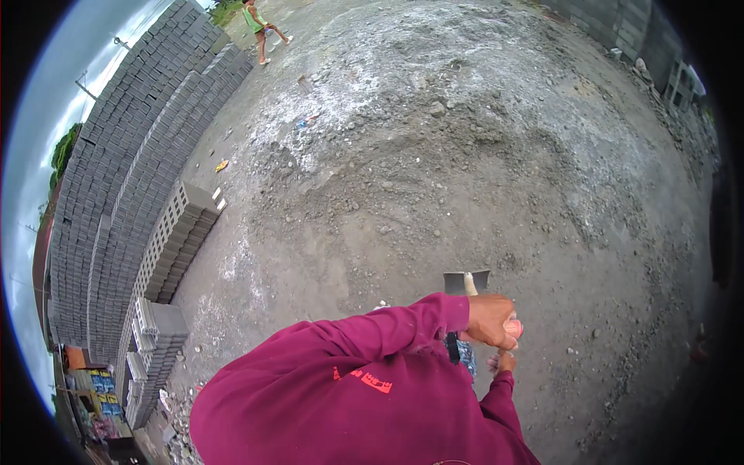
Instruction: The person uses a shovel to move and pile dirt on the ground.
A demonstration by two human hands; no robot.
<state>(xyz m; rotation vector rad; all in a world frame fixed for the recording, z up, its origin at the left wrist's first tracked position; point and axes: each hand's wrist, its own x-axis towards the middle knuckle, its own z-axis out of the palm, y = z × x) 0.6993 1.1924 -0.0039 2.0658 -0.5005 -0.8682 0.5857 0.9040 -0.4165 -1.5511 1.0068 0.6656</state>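
My left hand, at the end of a maroon sleeve reaching across my body, is closed round the upper part of a shovel. A reddish, rounded end piece shows beside its fingers. Beyond that hand, the pale shaft runs down to the dark, flat shovel blade, which is at the ground. Just below and nearer, my right hand has its fingers curled in; what they hold, if anything, I cannot make out. Part of my patterned blue-grey legwear shows between the arms.
Tall stacks of grey concrete blocks line the left, with hollow blocks in front. A mound of loose gravelly soil lies ahead. A person in a green top is far off. A block wall runs along the far right.
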